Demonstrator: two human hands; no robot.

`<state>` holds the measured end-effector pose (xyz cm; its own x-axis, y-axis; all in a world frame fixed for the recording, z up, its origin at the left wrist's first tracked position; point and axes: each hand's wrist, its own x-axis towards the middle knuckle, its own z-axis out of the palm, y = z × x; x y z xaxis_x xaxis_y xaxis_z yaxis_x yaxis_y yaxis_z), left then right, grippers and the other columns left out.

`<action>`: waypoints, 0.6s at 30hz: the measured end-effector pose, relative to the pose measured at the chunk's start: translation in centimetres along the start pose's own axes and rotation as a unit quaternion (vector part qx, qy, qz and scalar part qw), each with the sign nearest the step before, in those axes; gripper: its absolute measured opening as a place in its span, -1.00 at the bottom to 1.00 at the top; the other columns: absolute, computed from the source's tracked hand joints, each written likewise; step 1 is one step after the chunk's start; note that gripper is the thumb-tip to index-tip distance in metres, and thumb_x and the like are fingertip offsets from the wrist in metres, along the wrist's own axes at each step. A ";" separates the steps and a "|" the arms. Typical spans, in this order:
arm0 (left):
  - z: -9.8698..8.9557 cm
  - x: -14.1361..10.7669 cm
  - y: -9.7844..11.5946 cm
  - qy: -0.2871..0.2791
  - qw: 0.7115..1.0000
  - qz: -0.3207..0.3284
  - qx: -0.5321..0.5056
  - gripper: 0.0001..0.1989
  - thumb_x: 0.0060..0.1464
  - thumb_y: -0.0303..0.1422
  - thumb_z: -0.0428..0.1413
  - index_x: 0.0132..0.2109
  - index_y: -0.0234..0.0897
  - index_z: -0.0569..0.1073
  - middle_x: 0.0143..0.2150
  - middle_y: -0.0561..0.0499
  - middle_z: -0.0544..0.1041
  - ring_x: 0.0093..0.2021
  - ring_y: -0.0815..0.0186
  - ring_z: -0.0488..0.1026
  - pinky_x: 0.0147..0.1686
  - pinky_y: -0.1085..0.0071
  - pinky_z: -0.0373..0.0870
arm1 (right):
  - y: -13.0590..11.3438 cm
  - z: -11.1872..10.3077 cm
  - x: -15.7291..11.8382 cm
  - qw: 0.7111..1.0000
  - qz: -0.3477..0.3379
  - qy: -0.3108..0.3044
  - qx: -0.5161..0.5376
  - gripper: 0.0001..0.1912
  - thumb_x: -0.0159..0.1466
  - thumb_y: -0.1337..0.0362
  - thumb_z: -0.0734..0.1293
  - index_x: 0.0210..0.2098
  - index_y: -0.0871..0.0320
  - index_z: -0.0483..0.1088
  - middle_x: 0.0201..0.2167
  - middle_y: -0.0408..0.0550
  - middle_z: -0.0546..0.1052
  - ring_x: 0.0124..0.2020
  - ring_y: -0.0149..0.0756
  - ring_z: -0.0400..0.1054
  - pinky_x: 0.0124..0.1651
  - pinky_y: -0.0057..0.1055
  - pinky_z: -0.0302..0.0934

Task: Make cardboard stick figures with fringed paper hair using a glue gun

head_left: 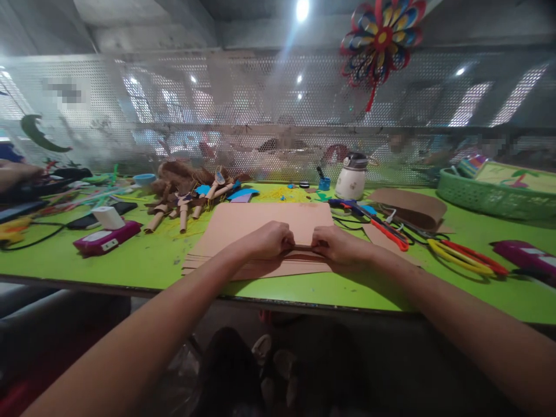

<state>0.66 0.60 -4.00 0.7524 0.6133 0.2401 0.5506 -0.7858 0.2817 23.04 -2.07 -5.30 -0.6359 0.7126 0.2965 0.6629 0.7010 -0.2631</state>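
A stack of brown kraft paper sheets (260,217) lies on the green table in front of me, its near edges fanned out. My left hand (275,238) is closed with curled fingers at the near part of the stack. My right hand (333,243) faces it, also closed, a short gap away. Between them runs a narrow brown paper edge (303,249), pinched at both ends; whether it is rolled or folded I cannot tell. The fingertips are partly hidden.
Paper-tube figures (183,214) lie behind the stack, left. Right of it are a glue gun (347,204), orange-handled scissors (393,234), yellow-and-red pliers (464,258) and a green basket (495,200). A white bottle (351,179) stands behind. A purple power strip (106,236) sits left.
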 end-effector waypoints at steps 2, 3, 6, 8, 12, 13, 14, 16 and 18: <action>-0.2 -0.1 0.1 -0.002 1.000 0.012 0.009 -0.80 -0.13 -0.52 0.02 -0.44 -0.26 0.55 -0.53 0.03 0.41 -0.50 0.37 0.25 -0.47 0.45 0.10 | 0.3 -0.1 -0.4 1.000 0.000 0.000 -0.005 -0.91 0.14 0.42 0.26 -0.45 0.20 0.39 -0.46 -0.10 0.39 -0.46 -0.40 0.20 -0.39 -0.49 0.04; -0.3 -0.2 0.1 -0.003 1.000 0.021 0.016 -0.80 -0.14 -0.53 0.02 -0.47 -0.26 0.54 -0.55 0.03 0.38 -0.52 0.38 0.23 -0.49 0.45 0.08 | 0.4 -0.1 -0.6 1.000 -0.001 0.000 -0.008 -0.91 0.14 0.43 0.25 -0.44 0.20 0.38 -0.46 -0.10 0.39 -0.45 -0.40 0.19 -0.39 -0.49 0.04; -0.5 -0.6 0.4 -0.010 0.998 0.052 0.037 -0.80 -0.17 -0.58 0.01 -0.51 -0.26 0.49 -0.55 0.05 0.33 -0.52 0.39 0.22 -0.50 0.45 0.07 | 0.5 -0.2 -1.2 1.000 -0.005 -0.004 -0.013 -0.89 0.14 0.46 0.23 -0.43 0.20 0.37 -0.43 -0.08 0.39 -0.41 -0.37 0.20 -0.35 -0.48 0.06; -0.6 -1.0 0.6 -0.013 0.997 0.064 0.042 -0.79 -0.16 -0.60 -0.01 -0.49 -0.27 0.48 -0.51 0.04 0.33 -0.50 0.38 0.24 -0.47 0.46 0.11 | 0.3 -0.4 -1.4 1.000 -0.008 -0.005 -0.014 -0.88 0.13 0.47 0.22 -0.43 0.19 0.36 -0.42 -0.06 0.39 -0.38 -0.35 0.22 -0.33 -0.47 0.08; -0.6 -2.0 1.5 0.010 0.997 0.064 0.042 -0.76 -0.04 -0.57 -0.04 -0.34 -0.27 0.50 -0.41 -0.01 0.35 -0.41 0.34 0.29 -0.40 0.45 0.17 | -0.1 -0.7 -1.7 1.000 -0.020 0.001 -0.018 -0.87 0.13 0.47 0.21 -0.40 0.19 0.36 -0.41 -0.04 0.40 -0.37 -0.33 0.23 -0.31 -0.44 0.11; -0.5 -2.2 1.8 0.014 0.997 0.063 0.041 -0.77 -0.01 -0.55 -0.04 -0.31 -0.27 0.49 -0.39 -0.02 0.35 -0.39 0.33 0.29 -0.38 0.45 0.18 | -0.1 -0.7 -1.8 1.000 -0.023 0.002 -0.020 -0.87 0.14 0.47 0.21 -0.39 0.19 0.36 -0.40 -0.04 0.40 -0.36 -0.33 0.24 -0.30 -0.44 0.11; -0.5 -2.4 2.0 0.014 0.997 0.061 0.041 -0.78 0.01 -0.53 -0.03 -0.30 -0.27 0.49 -0.38 -0.02 0.35 -0.37 0.33 0.30 -0.37 0.44 0.19 | -0.1 -0.7 -1.9 0.999 -0.025 0.003 -0.023 -0.87 0.14 0.47 0.21 -0.38 0.19 0.36 -0.38 -0.02 0.40 -0.34 -0.32 0.24 -0.29 -0.43 0.12; -0.5 -2.6 2.4 0.015 0.997 0.058 0.042 -0.81 0.05 -0.50 -0.03 -0.29 -0.28 0.48 -0.36 -0.04 0.35 -0.35 0.32 0.30 -0.34 0.43 0.20 | -0.1 -0.6 -2.1 0.999 -0.027 0.002 -0.033 -0.86 0.14 0.48 0.21 -0.36 0.19 0.36 -0.35 -0.01 0.40 -0.30 -0.30 0.25 -0.27 -0.42 0.13; -0.6 -2.8 2.6 0.020 0.997 0.058 0.046 -0.81 0.09 -0.47 -0.04 -0.28 -0.29 0.48 -0.34 -0.05 0.34 -0.33 0.31 0.29 -0.31 0.42 0.20 | -0.3 -0.4 -2.2 0.998 -0.031 0.005 -0.053 -0.86 0.14 0.48 0.20 -0.35 0.20 0.36 -0.33 0.01 0.39 -0.28 -0.29 0.24 -0.26 -0.42 0.12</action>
<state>-0.21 -3.11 -3.42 0.7984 0.5198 0.3039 0.4934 -0.8541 0.1645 24.42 -3.91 -5.48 -0.6730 0.6677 0.3181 0.6611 0.7359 -0.1460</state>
